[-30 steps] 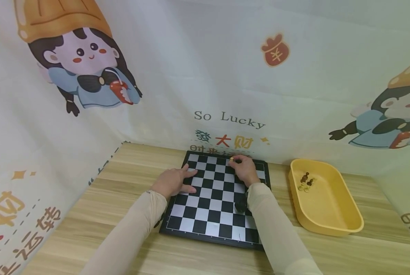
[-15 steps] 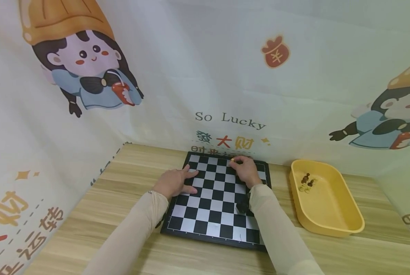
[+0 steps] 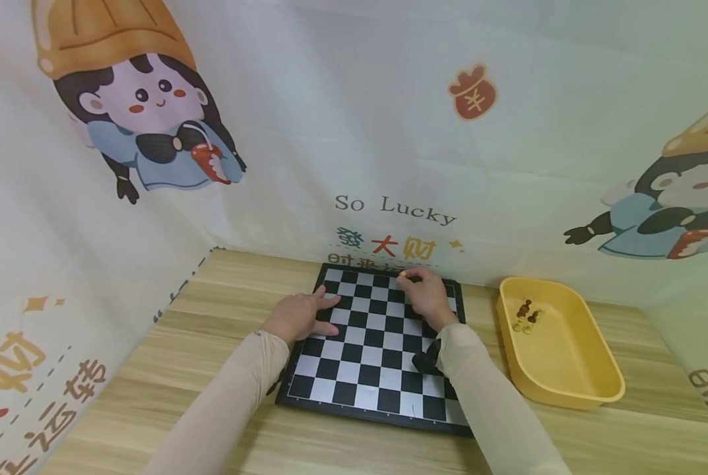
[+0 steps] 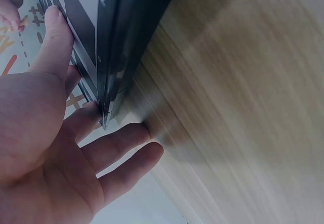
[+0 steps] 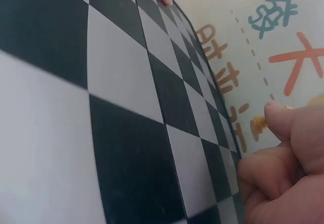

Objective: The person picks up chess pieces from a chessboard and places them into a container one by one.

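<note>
A black-and-white chessboard [image 3: 354, 355] lies on the wooden table. My left hand [image 3: 294, 316] rests at its left edge, fingers spread. In the left wrist view, the thumb [image 4: 56, 39] lies along the board's top while other fingers reach past its side to the tabletop. At the board's far edge, my right hand [image 3: 429, 300] pinches a small yellow chess piece [image 3: 402, 274] between thumb and fingertips. Only a bit of that chess piece [image 5: 259, 124] shows in the right wrist view, the fingers covering the rest.
Right of the board stands a yellow plastic tray [image 3: 567, 373]. Several chess pieces [image 3: 526, 316], dark and yellow, lie in its far left part. A printed curtain [image 3: 306, 132] hangs close behind the board. The wooden table [image 3: 211, 330] extends left.
Both hands keep nearly the same places. My right forearm has shifted slightly to the right, while the yellow chess piece stays pinched at the far edge.
</note>
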Demonstrator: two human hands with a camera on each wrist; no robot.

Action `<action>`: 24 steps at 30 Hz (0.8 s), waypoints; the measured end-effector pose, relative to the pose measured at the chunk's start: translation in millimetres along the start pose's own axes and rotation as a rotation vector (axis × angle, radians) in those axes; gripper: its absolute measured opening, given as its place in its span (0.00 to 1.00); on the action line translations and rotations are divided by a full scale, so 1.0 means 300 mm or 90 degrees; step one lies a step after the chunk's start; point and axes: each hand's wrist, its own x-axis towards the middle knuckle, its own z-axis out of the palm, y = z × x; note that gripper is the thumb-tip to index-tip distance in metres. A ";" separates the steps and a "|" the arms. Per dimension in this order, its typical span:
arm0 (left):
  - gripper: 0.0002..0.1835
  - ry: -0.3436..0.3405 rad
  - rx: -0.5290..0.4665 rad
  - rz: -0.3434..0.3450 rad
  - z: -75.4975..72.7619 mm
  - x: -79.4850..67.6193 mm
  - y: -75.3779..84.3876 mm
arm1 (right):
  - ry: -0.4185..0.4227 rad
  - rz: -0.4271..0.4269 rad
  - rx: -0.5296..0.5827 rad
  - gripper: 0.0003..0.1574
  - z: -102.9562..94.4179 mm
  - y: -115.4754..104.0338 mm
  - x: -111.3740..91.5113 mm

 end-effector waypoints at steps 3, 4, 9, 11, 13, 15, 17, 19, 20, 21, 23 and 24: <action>0.42 -0.002 0.004 0.000 -0.001 -0.001 0.000 | 0.007 -0.008 0.000 0.16 -0.020 -0.007 -0.012; 0.42 -0.002 0.004 -0.001 -0.002 -0.001 0.000 | 0.009 -0.011 -0.003 0.16 -0.028 -0.010 -0.017; 0.42 -0.006 0.003 -0.003 -0.005 -0.002 0.002 | -0.001 -0.002 0.029 0.17 -0.070 -0.019 -0.037; 0.42 -0.008 0.003 -0.003 -0.004 -0.002 0.001 | -0.015 0.005 0.065 0.18 -0.087 -0.024 -0.042; 0.42 -0.009 0.004 -0.006 -0.003 -0.004 -0.001 | -0.031 0.017 0.095 0.19 -0.101 -0.029 -0.046; 0.42 -0.009 0.006 -0.007 -0.001 -0.005 -0.003 | -0.046 0.025 0.104 0.18 -0.112 -0.032 -0.050; 0.42 -0.010 0.003 -0.010 0.000 -0.007 -0.004 | -0.057 0.024 0.093 0.18 -0.123 -0.035 -0.057; 0.42 -0.009 0.003 -0.008 0.000 -0.008 -0.005 | -0.065 0.016 0.077 0.19 -0.135 -0.039 -0.066; 0.42 -0.009 0.001 -0.009 0.000 -0.008 -0.005 | -0.069 0.011 0.073 0.21 -0.141 -0.041 -0.071; 0.42 -0.009 -0.002 -0.009 0.000 -0.007 -0.004 | -0.070 0.006 0.069 0.22 -0.147 -0.044 -0.076; 0.42 -0.008 -0.006 -0.007 -0.001 -0.005 -0.002 | -0.070 -0.002 0.067 0.24 -0.161 -0.049 -0.083; 0.42 -0.008 -0.007 -0.006 -0.002 -0.004 -0.001 | -0.070 -0.004 0.064 0.25 -0.166 -0.051 -0.085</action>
